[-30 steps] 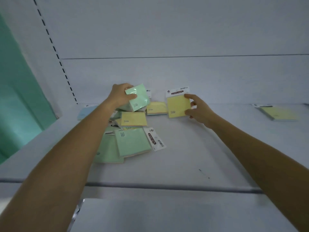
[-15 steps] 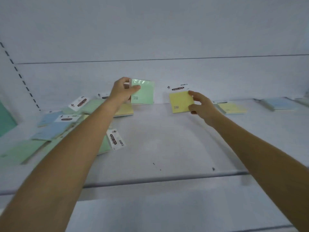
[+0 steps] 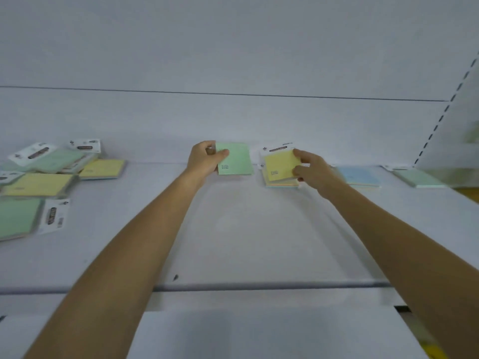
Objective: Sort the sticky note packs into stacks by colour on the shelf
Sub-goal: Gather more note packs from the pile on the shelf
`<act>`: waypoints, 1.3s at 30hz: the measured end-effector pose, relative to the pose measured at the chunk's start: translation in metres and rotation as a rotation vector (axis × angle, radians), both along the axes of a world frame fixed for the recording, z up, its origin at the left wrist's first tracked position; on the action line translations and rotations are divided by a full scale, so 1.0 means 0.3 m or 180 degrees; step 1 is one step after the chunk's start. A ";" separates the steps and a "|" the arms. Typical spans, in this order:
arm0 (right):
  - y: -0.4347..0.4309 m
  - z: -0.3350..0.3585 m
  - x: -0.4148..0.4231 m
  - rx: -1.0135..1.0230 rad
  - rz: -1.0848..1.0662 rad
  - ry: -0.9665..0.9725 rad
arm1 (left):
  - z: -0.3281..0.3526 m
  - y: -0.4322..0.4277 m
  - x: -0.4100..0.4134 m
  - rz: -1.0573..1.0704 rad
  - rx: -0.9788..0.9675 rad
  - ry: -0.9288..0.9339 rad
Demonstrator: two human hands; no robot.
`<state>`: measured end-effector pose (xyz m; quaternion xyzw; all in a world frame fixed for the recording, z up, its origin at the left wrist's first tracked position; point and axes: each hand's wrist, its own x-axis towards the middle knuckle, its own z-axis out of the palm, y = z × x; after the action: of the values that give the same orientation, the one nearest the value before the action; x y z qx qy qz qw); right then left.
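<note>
A pale green pack [image 3: 237, 158] is pinched upright by the left hand [image 3: 204, 158], while a yellow pack [image 3: 281, 165], white-headed, is clasped over a yellow stack [image 3: 281, 183] by the right hand [image 3: 315, 171].

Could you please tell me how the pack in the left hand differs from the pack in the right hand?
The left hand holds a green pack; the right hand holds a yellow pack. The green pack is held clear of other packs, while the yellow pack sits over a yellow stack. Both are square and pinched at one edge.
</note>
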<state>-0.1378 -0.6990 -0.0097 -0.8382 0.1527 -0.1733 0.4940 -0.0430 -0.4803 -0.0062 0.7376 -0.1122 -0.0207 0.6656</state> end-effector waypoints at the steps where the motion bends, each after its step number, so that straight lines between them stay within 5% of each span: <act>1: -0.006 -0.004 0.009 -0.0135 0.0078 0.0037 | -0.007 -0.018 -0.010 0.0104 0.0047 -0.0035; 10: -0.032 -0.058 0.049 -0.0749 0.0239 0.0570 | -0.034 -0.006 -0.044 0.0604 0.0539 -0.0443; 19: -0.041 -0.033 -0.006 -0.0892 0.0041 0.0314 | 0.033 -0.115 -0.021 0.0192 0.0091 -0.0355; 24: -0.178 -0.018 -0.161 -0.1441 -0.0145 -0.0007 | 0.086 -0.326 -0.076 -0.0373 -0.0187 -0.0068; 39: -0.871 -0.060 -0.552 -0.2221 -0.0104 0.1477 | 0.026 -1.135 -0.354 -0.0727 -0.0156 -0.0038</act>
<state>-0.3033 -0.9604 -0.0276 -0.9696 0.2054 -0.0291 0.1301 -0.1492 -0.8207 0.0015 0.7036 -0.1999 -0.0892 0.6760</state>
